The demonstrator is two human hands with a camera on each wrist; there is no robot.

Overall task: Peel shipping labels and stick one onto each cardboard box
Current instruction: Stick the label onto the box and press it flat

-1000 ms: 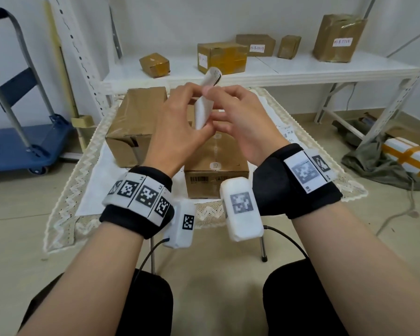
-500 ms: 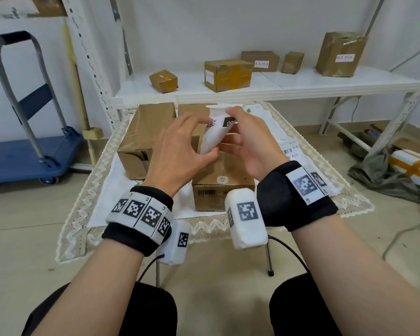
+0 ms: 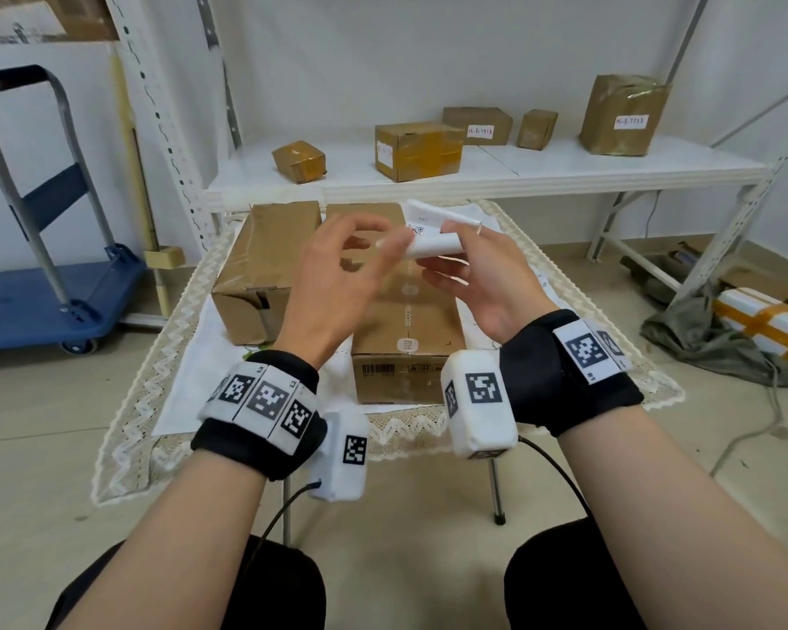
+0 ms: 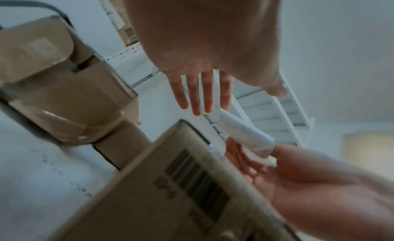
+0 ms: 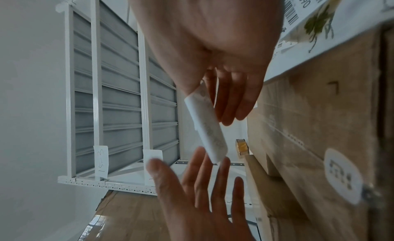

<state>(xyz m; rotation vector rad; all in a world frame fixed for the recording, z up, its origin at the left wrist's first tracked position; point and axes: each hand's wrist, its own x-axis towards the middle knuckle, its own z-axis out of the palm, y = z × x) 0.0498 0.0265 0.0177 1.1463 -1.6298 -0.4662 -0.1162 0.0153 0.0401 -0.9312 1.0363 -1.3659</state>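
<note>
Motion blurs the left hand [image 3: 337, 284]; label [image 3: 433, 238] print is unreadable.

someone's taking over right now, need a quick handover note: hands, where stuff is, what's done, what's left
Right hand: pinches a curled label above the table boxes.
Left hand: open, fingers spread beside the label, gripping nothing.
Table: a front box under the hands and a left box; neither top shows a shipping label. More label sheets lie on the table's right side.
Shelf: five boxes; three show small white labels, the other two show none from here.
Done: label in hand, whether peeled cannot be told.
Left: stick it on a table box, then label the other.
</note>
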